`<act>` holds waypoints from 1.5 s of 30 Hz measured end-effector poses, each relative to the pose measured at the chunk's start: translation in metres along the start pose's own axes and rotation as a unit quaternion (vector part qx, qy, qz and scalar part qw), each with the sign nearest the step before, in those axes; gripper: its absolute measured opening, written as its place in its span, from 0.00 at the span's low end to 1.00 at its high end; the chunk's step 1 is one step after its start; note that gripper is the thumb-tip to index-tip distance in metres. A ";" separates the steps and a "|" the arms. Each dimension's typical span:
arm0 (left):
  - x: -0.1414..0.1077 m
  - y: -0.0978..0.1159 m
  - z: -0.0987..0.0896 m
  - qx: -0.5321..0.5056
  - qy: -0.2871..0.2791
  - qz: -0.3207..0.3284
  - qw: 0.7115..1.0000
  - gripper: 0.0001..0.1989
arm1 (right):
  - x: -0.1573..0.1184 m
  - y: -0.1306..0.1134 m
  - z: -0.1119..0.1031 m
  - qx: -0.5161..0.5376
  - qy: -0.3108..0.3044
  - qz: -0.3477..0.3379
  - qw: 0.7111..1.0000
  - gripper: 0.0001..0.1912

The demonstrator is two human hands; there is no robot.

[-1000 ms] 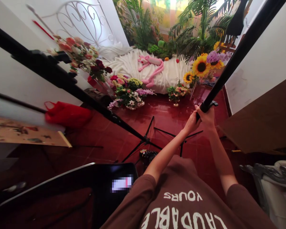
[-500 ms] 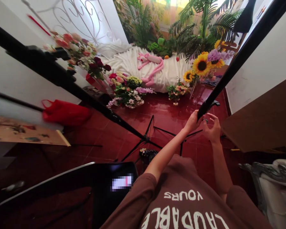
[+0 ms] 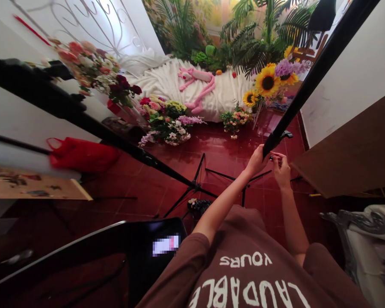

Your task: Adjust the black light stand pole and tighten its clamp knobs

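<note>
My left hand [image 3: 256,161] is wrapped around the lower part of a black light stand [image 3: 297,100], whose pole slants up to the upper right. Beside it, my right hand [image 3: 280,167] is closed, thumb and fingers pinched on a small dark knob [image 3: 271,158] at the side of the pole. A black clamp lever [image 3: 286,134] sticks out of the pole just above both hands. Thin legs of the stand spread over the red tiled floor beneath. A second black stand [image 3: 115,137] slants across on the left, untouched.
Flower bunches [image 3: 171,124] and sunflowers [image 3: 267,82] stand before a white cloth [image 3: 226,102] bearing a pink plush toy [image 3: 200,77]. A red bag [image 3: 83,154] is at left, a black chair [image 3: 154,229] near my left side. A brown board [image 3: 346,158] and carved armchair [image 3: 365,231] are at right.
My right hand has gone from spread fingers beside the pole to a pinch on the knob. My left hand keeps its hold on the stand. The view has shifted slightly.
</note>
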State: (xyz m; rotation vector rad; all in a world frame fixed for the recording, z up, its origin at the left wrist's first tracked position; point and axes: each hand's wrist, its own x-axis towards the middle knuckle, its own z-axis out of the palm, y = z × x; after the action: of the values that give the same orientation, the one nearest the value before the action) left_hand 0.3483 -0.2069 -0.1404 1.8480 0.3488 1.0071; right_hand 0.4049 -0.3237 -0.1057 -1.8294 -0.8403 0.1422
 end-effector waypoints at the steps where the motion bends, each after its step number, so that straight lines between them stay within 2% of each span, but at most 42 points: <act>1: 0.000 0.000 0.000 0.001 0.001 -0.001 1.000 0.14 | 0.001 -0.001 0.001 0.006 0.003 0.013 1.000 0.22; 6: -0.001 0.000 0.000 -0.001 0.000 -0.009 1.000 0.14 | 0.008 -0.004 0.004 0.036 0.025 0.065 0.997 0.22; 11: -0.001 0.000 0.000 -0.004 0.000 -0.014 1.000 0.14 | 0.016 0.001 0.007 0.081 0.005 0.099 0.992 0.20; 14: -0.001 0.001 0.000 -0.005 0.001 -0.011 1.000 0.14 | 0.020 0.004 0.009 0.157 -0.016 0.131 0.979 0.17; 17: -0.002 0.001 0.000 -0.005 0.000 -0.011 1.000 0.14 | 0.027 0.005 0.010 0.275 -0.065 0.213 0.935 0.14; 21: -0.002 0.002 -0.001 -0.012 -0.009 -0.020 1.000 0.13 | 0.036 0.006 0.005 0.401 -0.117 0.380 0.825 0.06; 23: -0.002 0.002 -0.001 -0.018 -0.014 -0.025 0.999 0.13 | 0.039 0.007 0.002 0.438 -0.119 0.427 0.782 0.07; 25: -0.002 0.002 -0.001 -0.022 -0.016 -0.028 0.999 0.13 | 0.039 0.009 0.001 0.467 -0.115 0.423 0.768 0.09; 29: -0.003 0.002 -0.002 -0.024 -0.020 -0.034 0.999 0.13 | 0.034 0.013 0.005 0.498 -0.107 0.364 0.780 0.09; 36: -0.009 0.004 -0.010 -0.025 -0.031 -0.054 0.998 0.19 | 0.012 0.012 0.011 0.521 -0.023 0.356 0.775 0.07; 38: -0.022 -0.006 -0.015 -0.054 -0.037 -0.095 0.993 0.21 | 0.001 0.012 0.012 0.528 -0.006 0.382 0.758 0.05; 41: -0.059 -0.029 -0.033 -0.080 -0.052 -0.236 0.967 0.18 | -0.017 0.013 0.017 0.564 -0.004 0.450 0.692 0.05; 42: -0.076 -0.037 -0.042 -0.074 -0.066 -0.304 0.948 0.16 | -0.023 0.013 0.019 0.578 -0.003 0.474 0.665 0.05; 44: -0.111 -0.051 -0.067 -0.078 -0.091 -0.441 0.889 0.13 | -0.035 0.015 0.026 0.591 0.003 0.515 0.621 0.05; 45: -0.129 -0.056 -0.082 -0.076 -0.091 -0.467 0.876 0.12 | -0.040 0.016 0.030 0.592 0.004 0.529 0.608 0.05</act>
State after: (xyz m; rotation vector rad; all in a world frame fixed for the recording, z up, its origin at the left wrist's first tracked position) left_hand 0.2159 -0.2081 -0.2349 1.3395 0.9056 0.1754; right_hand 0.3689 -0.3275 -0.1435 -0.7389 0.5007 1.1459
